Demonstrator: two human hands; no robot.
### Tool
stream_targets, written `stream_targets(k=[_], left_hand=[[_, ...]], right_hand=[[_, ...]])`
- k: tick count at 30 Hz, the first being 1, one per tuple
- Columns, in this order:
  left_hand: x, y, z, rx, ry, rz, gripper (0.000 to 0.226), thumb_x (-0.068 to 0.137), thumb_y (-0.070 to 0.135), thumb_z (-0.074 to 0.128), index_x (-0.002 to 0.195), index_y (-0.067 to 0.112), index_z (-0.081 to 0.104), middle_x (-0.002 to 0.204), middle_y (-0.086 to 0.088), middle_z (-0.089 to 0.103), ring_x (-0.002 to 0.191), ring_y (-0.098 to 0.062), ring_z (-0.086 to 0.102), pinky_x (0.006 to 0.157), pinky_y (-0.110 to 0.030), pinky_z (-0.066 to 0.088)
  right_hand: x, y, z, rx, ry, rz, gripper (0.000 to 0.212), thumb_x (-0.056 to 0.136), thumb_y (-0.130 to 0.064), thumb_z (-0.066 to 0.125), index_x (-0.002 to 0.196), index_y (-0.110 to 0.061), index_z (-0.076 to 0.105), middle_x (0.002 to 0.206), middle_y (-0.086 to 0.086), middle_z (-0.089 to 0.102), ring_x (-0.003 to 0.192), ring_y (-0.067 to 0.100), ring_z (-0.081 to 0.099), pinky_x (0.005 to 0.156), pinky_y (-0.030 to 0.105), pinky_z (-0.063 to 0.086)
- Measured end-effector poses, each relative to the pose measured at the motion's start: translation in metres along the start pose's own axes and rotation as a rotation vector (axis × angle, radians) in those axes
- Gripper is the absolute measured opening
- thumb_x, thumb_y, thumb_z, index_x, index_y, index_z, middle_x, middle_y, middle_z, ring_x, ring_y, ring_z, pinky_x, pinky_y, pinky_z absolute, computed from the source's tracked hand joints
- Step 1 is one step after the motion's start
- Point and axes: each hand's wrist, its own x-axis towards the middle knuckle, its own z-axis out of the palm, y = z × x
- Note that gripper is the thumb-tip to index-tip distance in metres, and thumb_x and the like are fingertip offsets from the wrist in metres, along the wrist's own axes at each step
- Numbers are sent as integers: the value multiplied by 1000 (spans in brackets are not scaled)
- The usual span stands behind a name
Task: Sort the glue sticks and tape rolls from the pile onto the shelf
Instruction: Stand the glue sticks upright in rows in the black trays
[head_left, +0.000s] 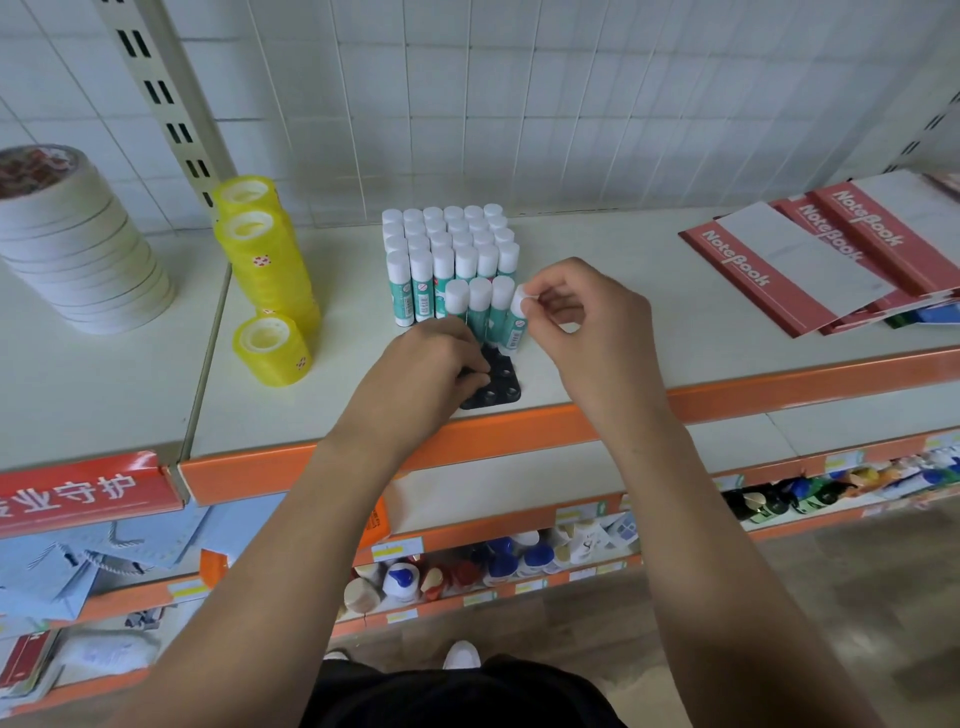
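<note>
Several white-capped green glue sticks (447, 249) stand upright in rows on the white shelf (597, 322). In front of them lies a black holder tray (498, 387) with round sockets, some of them empty. My right hand (587, 332) pinches the white cap of a glue stick (517, 325) that stands at the right end of the front row. My left hand (431, 364) rests on the tray's left side with its fingers curled over the edge. Yellow tape rolls (265, 260) are stacked at the left, with one stack (272, 351) lying nearer the front.
A tall stack of white tape rolls (78, 244) stands at the far left. Red notebooks (831, 254) lie fanned out at the right. The shelf has an orange front edge (519, 436). Lower shelves hold bottles and paper packs.
</note>
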Motion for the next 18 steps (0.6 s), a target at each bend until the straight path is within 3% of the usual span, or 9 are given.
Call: stream_targets(k=[18], left_hand=[[-3, -6, 10, -66, 69, -10, 12, 83, 12, 74, 93, 13, 79, 98, 0, 68, 88, -19, 64, 78, -40, 51]], right_hand=[[-2, -1, 16, 23, -17, 18, 5, 85, -5, 69, 89, -8, 68, 83, 2, 69, 73, 11, 64, 73, 28, 54]])
